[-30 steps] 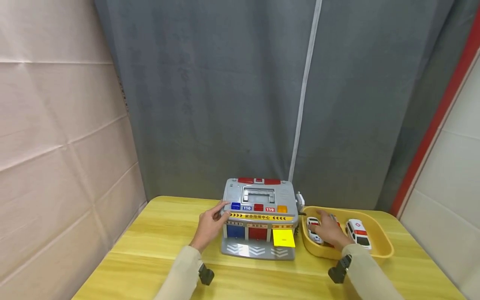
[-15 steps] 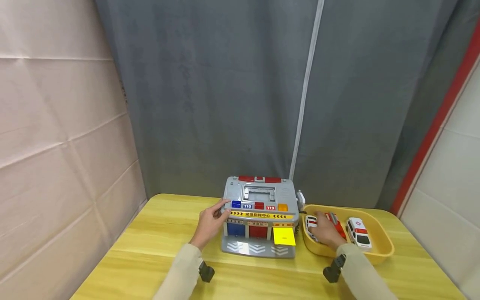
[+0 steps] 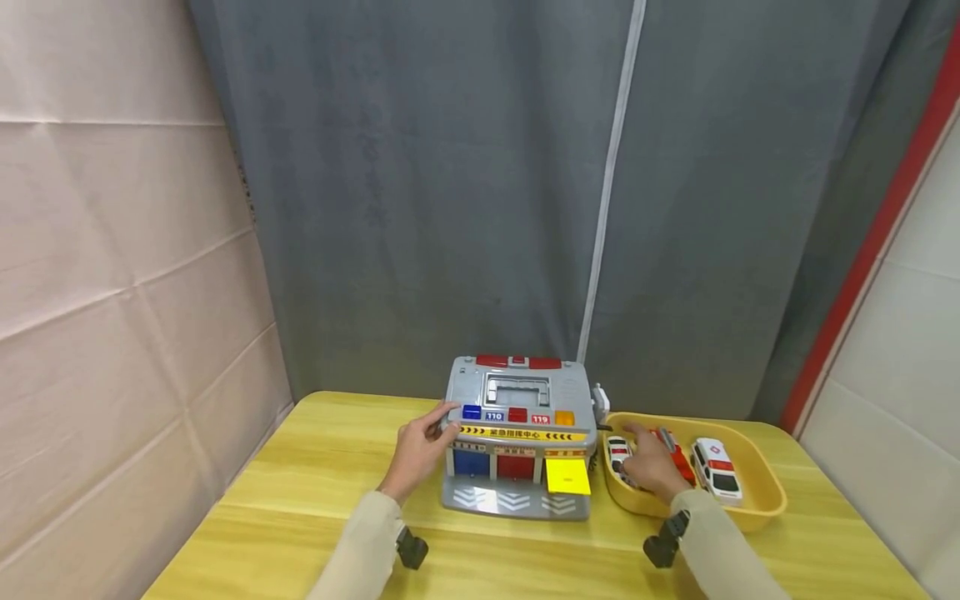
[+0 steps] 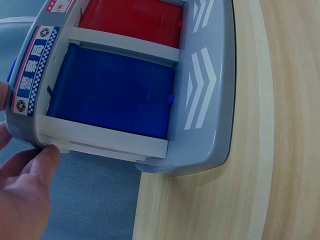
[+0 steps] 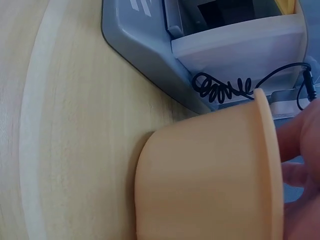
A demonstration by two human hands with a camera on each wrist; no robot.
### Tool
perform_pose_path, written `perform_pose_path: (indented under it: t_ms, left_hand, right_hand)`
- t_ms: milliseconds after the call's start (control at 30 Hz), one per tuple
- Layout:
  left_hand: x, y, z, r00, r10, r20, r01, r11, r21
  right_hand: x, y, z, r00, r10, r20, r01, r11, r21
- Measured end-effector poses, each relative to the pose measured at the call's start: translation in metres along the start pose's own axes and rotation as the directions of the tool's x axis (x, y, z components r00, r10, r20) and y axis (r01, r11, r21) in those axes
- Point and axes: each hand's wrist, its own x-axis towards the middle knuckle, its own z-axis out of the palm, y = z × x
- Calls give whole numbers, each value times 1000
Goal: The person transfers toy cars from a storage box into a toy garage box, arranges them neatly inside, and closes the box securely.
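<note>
One tray wall (image 5: 210,175) partly hides right fingers (image 5: 291,139), grip unclear, ambulance (image 3: 717,472) nearby; left fingers (image 3: 435,414) pinch toy station (image 3: 517,435).

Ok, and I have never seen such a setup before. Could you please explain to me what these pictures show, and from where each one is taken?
There is no robot here, only a person's two bare hands. The wide picture comes from a camera on the head; the two closer ones come from cameras on the wrists.

On the table stand a grey toy station and a yellow basket with at least three toy vehicles.

The left hand grips the toy station at a roof corner. The right hand is over the basket, next to a small white car; I cannot tell whether it holds the car.
</note>
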Motion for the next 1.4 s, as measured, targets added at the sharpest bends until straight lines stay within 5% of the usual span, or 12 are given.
perform_pose_path:
  t_ms: [633, 967, 1400]
  left_hand:
    - [-4, 1, -2, 1000, 1, -6, -1, 1000, -4]
    - [-4, 1, -4, 1000, 0, -8, 0, 1000, 7]
    - [-2, 1, 0, 1000, 17, -7, -17, 1000, 5]
  right_hand:
    - [-1, 3, 6, 993, -93, 75, 87, 994, 69]
    - [1, 4, 4, 997, -32, 75, 25, 995, 93]
    - [-10, -5, -18, 993, 64, 103, -92, 952, 292]
